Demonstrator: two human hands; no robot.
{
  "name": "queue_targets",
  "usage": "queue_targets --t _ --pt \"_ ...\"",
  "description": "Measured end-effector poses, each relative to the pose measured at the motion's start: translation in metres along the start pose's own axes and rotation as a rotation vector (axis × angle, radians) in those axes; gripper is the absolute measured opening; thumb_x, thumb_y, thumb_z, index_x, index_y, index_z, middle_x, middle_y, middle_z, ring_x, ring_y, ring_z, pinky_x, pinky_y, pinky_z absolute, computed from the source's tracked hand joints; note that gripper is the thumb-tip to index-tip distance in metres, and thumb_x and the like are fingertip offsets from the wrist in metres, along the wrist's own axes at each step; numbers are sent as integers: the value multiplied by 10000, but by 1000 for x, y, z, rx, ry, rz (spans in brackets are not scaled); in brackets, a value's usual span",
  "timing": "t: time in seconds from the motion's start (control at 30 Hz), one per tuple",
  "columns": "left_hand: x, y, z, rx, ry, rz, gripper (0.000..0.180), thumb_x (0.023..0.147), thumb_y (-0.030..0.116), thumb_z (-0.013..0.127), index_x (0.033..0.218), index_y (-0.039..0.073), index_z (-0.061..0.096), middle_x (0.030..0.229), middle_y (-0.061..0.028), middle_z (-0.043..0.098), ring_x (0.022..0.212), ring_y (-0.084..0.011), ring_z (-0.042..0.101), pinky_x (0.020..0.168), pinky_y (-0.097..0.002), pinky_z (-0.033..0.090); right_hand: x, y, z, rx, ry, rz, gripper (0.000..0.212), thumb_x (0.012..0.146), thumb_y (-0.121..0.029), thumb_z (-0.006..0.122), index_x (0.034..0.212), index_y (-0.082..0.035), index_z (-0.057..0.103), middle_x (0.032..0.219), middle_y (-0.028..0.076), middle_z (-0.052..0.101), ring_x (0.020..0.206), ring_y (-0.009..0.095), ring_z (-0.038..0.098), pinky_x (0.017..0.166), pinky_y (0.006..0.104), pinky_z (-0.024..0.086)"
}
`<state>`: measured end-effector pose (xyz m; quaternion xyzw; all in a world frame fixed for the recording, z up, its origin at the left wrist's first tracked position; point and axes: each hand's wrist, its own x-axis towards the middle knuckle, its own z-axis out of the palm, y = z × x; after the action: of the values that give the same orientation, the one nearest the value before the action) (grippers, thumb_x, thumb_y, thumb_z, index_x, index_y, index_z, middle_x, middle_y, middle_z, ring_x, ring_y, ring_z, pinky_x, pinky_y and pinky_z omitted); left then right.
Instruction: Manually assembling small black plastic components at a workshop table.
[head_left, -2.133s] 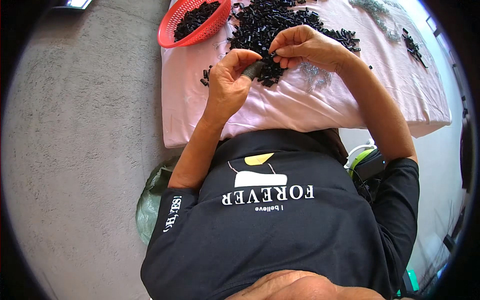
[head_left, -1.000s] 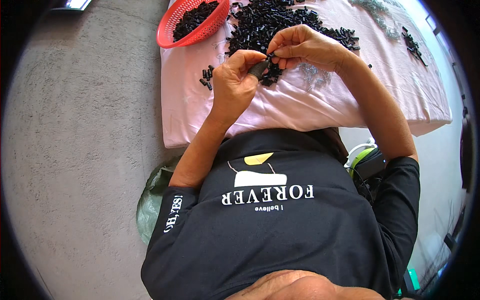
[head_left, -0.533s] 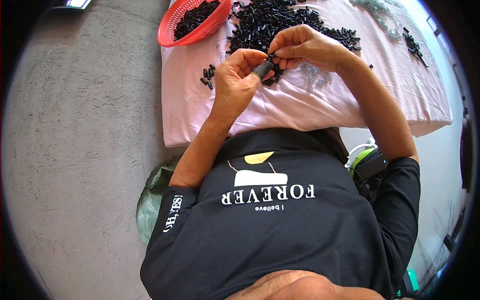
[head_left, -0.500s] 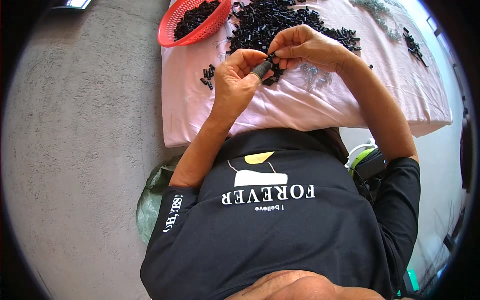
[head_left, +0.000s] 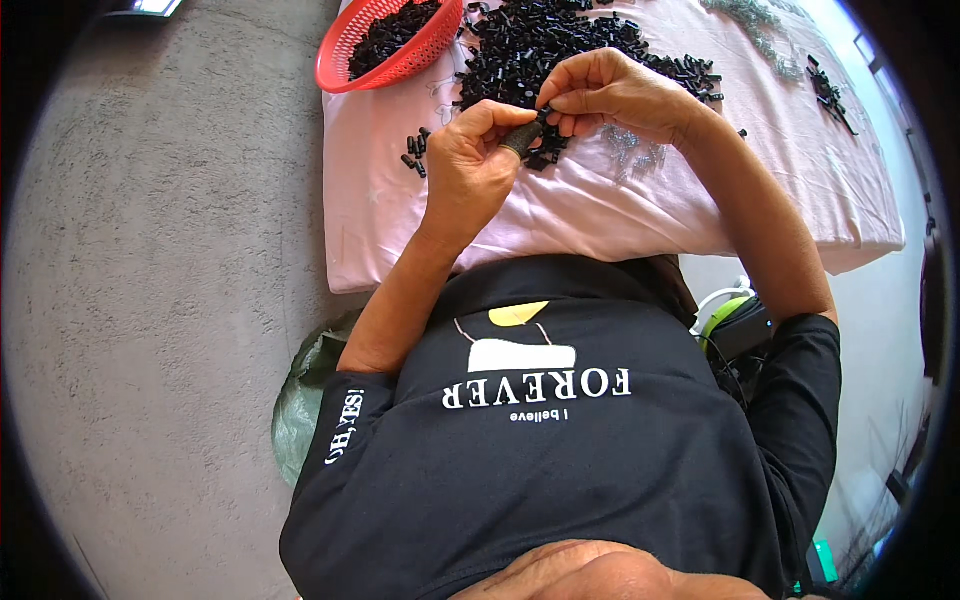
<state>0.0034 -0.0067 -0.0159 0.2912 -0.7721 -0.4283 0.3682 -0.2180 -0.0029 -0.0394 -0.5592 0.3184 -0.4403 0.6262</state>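
A pink-covered tabletop [head_left: 620, 220] is the biggest thing here, and a broad heap of black pieces [head_left: 560, 42] spreads over its far middle. Left of the heap, by the tabletop's edge, a red perforated basket [head_left: 418, 62] holds more such pieces. The left hand [head_left: 470, 160] and right hand [head_left: 618, 98] come together over the heap's near side. Toward the far right lies a silvery heap [head_left: 752, 32]; a smaller patch of clear pieces [head_left: 634, 156] lies just below the right hand. Near the right edge sits a dark cluster [head_left: 827, 95], and left of the left hand a few loose black pieces [head_left: 413, 146]. A dark cover [head_left: 521, 138] wraps 1 digit of the left hand. Smallest is 1 black piece [head_left: 544, 115] between the 2 hands, partly hidden, with each grip pinching it at the fingertips.
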Motion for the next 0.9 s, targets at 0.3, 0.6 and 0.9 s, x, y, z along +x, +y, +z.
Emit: queue_targets --t 0.3,0.6,0.9 --pt "1 1 0 6 -9 32 219 828 -155 573 1011 -52 635 944 -83 654 874 -143 653 836 -264 534 0 0 4 -47 -13 -53 137 909 -103 631 1007 -13 665 823 16 667 718 48 631 666 177 522" --pt "3 -4 -1 -49 -13 48 270 783 -122 624 1024 -2 610 932 -51 637 880 -110 631 841 -250 518 1 1 4 0 -77 -35 150 910 -98 627 1030 -9 641 833 10 648 739 52 623 698 182 516" --pt "7 -7 1 169 -20 199 367 679 -76 622 1031 28 631 859 -78 643 777 -176 632 749 -293 518 4 7 0 0 -117 -52 207 902 -135 653 1065 -17 611 874 18 656 749 66 638 705 186 527"
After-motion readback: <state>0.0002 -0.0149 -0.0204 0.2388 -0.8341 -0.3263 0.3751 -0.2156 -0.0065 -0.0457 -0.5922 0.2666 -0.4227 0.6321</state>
